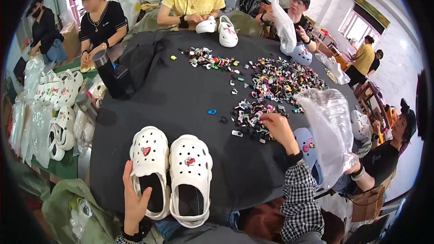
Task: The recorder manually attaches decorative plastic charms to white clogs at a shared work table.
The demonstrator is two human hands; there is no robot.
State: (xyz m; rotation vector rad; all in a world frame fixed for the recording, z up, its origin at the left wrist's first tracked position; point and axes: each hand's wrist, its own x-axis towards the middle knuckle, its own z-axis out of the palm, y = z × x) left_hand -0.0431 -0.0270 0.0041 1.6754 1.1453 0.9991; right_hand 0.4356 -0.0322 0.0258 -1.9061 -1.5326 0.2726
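Observation:
Two white clogs with round holes stand side by side at the table's near edge, toes away from me. The left clog (149,151) bears a red charm; the right clog (191,158) carries a red and dark one. My left hand (135,195) grips the left clog's side, fingers along the outer wall and thumb over the foot opening. My right hand (279,130) reaches to a small pile of shoe charms (248,115), fingers bent together at its edge. Whatever its fingertips may hold is too small to make out.
A larger charm heap (282,79) and another pile (205,58) lie farther back on the black table (172,95). At right, a plastic bag (327,131) hangs beside a blue clog (307,147). A dark bottle (106,72) stands left. Several co-workers sit around.

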